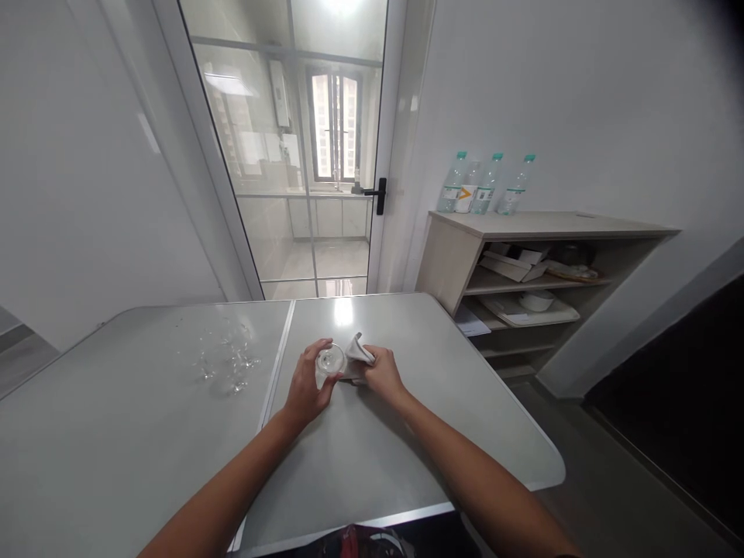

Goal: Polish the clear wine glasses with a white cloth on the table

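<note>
Near the middle of the pale table (372,457), my left hand (306,384) curls its thumb and fingers around a clear round glass (331,359). Just to the right, my right hand (384,373) grips a folded whitish cloth (359,350), whose upper part sticks up beside the glass. The fingertips of my right hand are partly hidden behind the cloth. Several clear glass pieces (235,360) stand in a cluster on the left part of the table; their exact shapes are hard to make out.
A metal strip (279,360) runs across the table, left of my hands. Beyond the table's far edge is a glass door (342,240). At the right, a wooden shelf unit (459,256) holds several bottles (511,191), boxes and a tray with a bowl (535,301).
</note>
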Demonstrator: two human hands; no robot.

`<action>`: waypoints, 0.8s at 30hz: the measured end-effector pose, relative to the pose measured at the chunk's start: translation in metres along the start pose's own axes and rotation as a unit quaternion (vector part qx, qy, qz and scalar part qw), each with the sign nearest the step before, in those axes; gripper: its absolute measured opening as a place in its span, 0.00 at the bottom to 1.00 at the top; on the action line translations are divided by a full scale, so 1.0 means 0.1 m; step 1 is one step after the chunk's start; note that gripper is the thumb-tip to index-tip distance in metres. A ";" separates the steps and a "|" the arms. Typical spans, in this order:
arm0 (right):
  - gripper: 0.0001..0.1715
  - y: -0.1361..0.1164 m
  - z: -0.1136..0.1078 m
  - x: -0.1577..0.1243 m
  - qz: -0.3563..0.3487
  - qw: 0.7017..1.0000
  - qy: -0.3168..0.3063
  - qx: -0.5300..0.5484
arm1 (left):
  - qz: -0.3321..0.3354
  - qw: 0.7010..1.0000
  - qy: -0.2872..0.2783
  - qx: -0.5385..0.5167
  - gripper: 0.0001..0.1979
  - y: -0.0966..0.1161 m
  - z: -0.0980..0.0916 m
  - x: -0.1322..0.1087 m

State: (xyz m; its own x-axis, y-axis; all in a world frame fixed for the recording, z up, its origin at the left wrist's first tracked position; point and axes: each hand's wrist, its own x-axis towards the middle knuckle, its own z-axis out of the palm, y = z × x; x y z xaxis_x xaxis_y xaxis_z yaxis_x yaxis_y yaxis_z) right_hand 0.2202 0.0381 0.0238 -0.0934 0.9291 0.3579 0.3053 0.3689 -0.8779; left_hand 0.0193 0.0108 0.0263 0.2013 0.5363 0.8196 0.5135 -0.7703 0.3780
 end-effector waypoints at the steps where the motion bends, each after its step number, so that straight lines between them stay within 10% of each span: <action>1: 0.03 -0.02 0.00 0.00 -0.001 1.000 0.001 -0.005 | -0.010 1.000 0.003 0.003 0.32 0.01 0.00 0.01; 10: 0.27 -0.34 -0.07 -0.10 -0.094 0.991 -0.080 -0.053 | -0.175 0.983 0.056 0.005 0.29 -0.01 0.02 0.06; 15: 0.35 -0.46 -0.07 -0.19 -0.179 0.891 -0.323 -0.266 | -0.245 0.967 0.063 -0.013 0.29 -0.06 0.04 0.06; 24: 0.39 -0.37 0.09 -0.25 -0.170 0.826 -0.335 -0.420 | -0.274 0.960 0.024 -0.048 0.30 -0.12 0.09 0.02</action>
State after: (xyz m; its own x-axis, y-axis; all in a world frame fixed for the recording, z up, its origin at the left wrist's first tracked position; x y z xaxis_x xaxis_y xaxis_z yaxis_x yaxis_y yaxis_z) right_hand 0.2022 0.0012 0.0444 -0.7261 0.6867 0.0345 0.6778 0.7234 -0.1314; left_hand 0.0212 0.0247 0.0193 -0.1172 0.8558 0.5038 0.4517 -0.4058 0.7945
